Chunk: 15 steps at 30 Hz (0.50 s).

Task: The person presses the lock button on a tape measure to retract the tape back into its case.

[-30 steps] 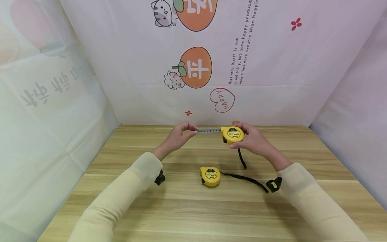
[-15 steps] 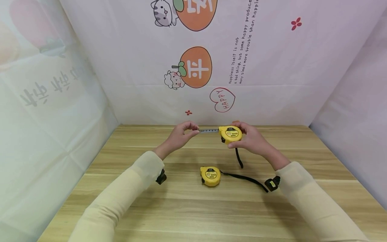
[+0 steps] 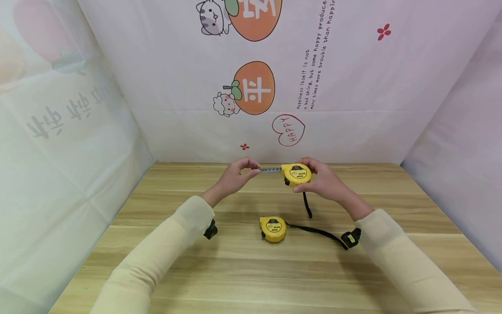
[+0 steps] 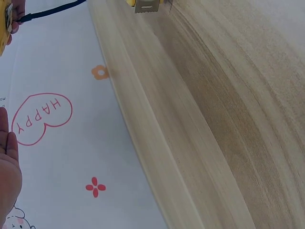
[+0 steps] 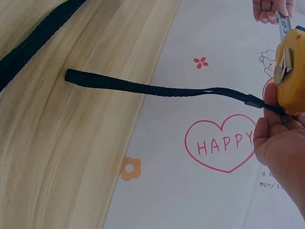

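My right hand (image 3: 324,179) grips a yellow tape measure (image 3: 296,175) by its right side, above the back of the table. From its left side a short length of blade (image 3: 271,170) is drawn out. The blade's end is pinched between the thumb and fingers of my left hand (image 3: 236,175). A black wrist strap (image 5: 167,90) hangs from the held tape measure, and the right wrist view shows a metal clip on its case. Nearer me, a second yellow tape measure (image 3: 273,229) lies on the table, its blade retracted and its black strap (image 3: 319,231) stretched out to the right.
The wooden table (image 3: 251,274) meets a white printed cloth (image 3: 196,135) at its back edge. More pale cloth (image 3: 74,174) hangs along the left and right sides. Dark wrist cameras sit under both cream sleeves, the right one (image 3: 351,238) close to the lying strap's end.
My right hand and its tape measure have moved a little left, and the left hand slightly right. The exposed blade has become shorter. The tape measure on the table stays put.
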{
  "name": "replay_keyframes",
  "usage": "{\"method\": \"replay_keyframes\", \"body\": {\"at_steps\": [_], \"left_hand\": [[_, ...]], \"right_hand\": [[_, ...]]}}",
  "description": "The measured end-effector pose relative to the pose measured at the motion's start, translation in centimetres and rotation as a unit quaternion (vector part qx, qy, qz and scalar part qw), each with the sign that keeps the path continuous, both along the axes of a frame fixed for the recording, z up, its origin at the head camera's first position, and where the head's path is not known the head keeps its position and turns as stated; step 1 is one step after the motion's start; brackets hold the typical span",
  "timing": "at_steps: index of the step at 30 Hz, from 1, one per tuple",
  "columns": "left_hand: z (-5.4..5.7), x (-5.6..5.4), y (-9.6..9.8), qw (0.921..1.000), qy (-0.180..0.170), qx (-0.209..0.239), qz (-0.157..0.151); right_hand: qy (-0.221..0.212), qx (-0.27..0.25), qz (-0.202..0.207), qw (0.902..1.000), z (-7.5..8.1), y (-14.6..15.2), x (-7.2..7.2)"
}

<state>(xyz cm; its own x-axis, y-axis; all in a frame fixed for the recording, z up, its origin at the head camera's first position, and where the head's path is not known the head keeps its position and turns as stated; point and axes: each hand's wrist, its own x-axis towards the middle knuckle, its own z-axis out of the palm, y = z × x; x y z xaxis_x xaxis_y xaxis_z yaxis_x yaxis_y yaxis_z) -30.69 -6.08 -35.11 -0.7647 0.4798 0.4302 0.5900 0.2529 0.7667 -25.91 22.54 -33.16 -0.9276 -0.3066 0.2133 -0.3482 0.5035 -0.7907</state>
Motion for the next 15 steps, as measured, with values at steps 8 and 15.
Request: {"method": "replay_keyframes", "body": {"at_steps": [8,15], "left_hand": [[-0.05,0.0,0.15,0.9999,-0.009,0.01,-0.003],[-0.07,0.11,0.47,1.0,-0.005,0.006,0.001]], "right_hand": [[0.0,-0.004,0.004,1.0,-0.03,-0.29,0.04],[0.008,-0.003,0.006,0.9999,-0.3,-0.51,-0.18]]}}
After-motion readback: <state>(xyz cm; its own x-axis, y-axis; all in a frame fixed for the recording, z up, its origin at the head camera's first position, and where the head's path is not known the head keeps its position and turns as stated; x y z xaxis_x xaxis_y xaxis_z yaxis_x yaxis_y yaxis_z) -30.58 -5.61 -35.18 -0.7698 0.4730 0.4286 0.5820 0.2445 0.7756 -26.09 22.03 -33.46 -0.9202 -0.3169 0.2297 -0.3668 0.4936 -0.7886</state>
